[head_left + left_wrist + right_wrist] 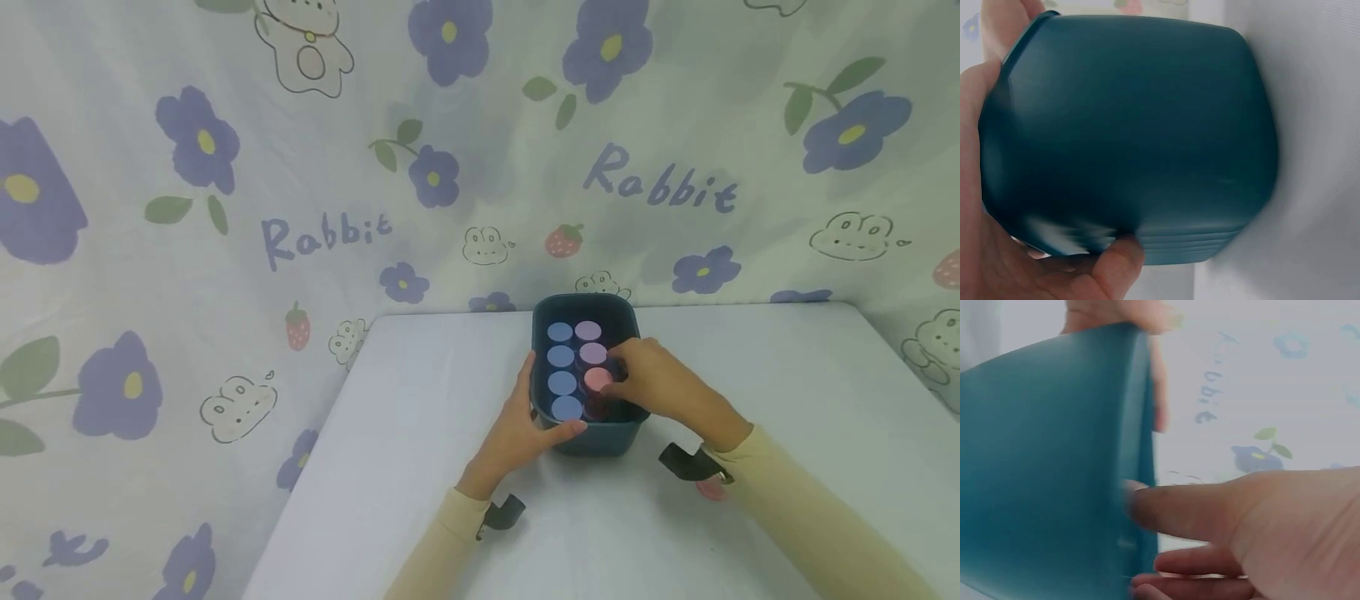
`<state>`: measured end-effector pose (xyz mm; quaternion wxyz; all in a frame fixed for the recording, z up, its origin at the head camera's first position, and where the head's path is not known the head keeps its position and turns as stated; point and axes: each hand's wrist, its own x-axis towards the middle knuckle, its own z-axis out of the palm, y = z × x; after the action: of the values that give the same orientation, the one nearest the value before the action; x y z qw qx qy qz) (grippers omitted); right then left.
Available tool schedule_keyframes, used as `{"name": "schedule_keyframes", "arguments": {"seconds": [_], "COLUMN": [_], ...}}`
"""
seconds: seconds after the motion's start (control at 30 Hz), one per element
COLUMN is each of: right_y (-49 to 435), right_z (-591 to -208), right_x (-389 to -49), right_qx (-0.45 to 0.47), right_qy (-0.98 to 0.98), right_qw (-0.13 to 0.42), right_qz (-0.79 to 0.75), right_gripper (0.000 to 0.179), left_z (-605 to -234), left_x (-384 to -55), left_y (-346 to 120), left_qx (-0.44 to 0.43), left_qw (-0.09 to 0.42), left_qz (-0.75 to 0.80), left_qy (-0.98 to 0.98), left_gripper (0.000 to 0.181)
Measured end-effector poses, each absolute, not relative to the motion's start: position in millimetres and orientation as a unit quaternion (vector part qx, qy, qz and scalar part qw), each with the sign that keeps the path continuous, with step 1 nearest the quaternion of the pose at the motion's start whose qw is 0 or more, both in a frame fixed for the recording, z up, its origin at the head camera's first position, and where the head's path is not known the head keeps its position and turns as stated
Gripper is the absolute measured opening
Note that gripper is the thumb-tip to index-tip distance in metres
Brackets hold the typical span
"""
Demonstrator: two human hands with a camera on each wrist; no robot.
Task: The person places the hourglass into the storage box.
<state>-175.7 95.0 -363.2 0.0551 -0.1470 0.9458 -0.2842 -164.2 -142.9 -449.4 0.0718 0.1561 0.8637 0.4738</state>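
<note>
A dark teal plastic bin (596, 439) stands on the table, holding two rows of round-lidded containers. Blue lids (561, 357) line its left side; beside them are two lilac lids (588, 331) and, nearer, a pink-lidded container (597, 380). My left hand (517, 433) grips the bin's near left corner, thumb along the front rim, fingers against the ribbed side in the left wrist view. Over the right rim, my right hand (656, 383) reaches in and pinches the pink-lidded container. In the right wrist view the bin wall hides the fingertips of that hand (1260, 531).
A round pink piece (711, 488) lies on the white table (420, 400), partly under the right wrist. Behind the table hangs a flowered cloth (480, 167). Dark camera mounts (690, 462) stick out from both wrists.
</note>
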Motion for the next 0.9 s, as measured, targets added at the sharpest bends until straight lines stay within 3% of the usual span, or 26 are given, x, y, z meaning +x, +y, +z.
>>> {"name": "schedule_keyframes", "arguments": {"seconds": [0.17,0.43,0.67,0.9], "right_y": [116,159,201,231], "right_z": [-348,-335,-365,-403], "right_x": [-161,-136,-118,-100], "right_qx": [-0.152,-0.128,-0.128,-0.132], "right_qy": [0.938,0.932,0.913,0.887], "right_qw": [0.028,-0.043,-0.098,-0.107], "right_qz": [-0.310,-0.336,-0.374,-0.429], "right_gripper": [0.050,0.040,0.031,0.042], "left_z": [-450,-451,-452,-450], "left_x": [-165,-165,-164,-164], "left_y": [-143,-141,-141,-141], "left_qx": [0.153,0.147,0.145,0.141], "left_qw": [0.075,0.073,0.074,0.079], "left_qz": [0.475,0.474,0.475,0.476], "left_qy": [0.864,0.865,0.865,0.865], "left_gripper": [0.121,0.121,0.121,0.120]}}
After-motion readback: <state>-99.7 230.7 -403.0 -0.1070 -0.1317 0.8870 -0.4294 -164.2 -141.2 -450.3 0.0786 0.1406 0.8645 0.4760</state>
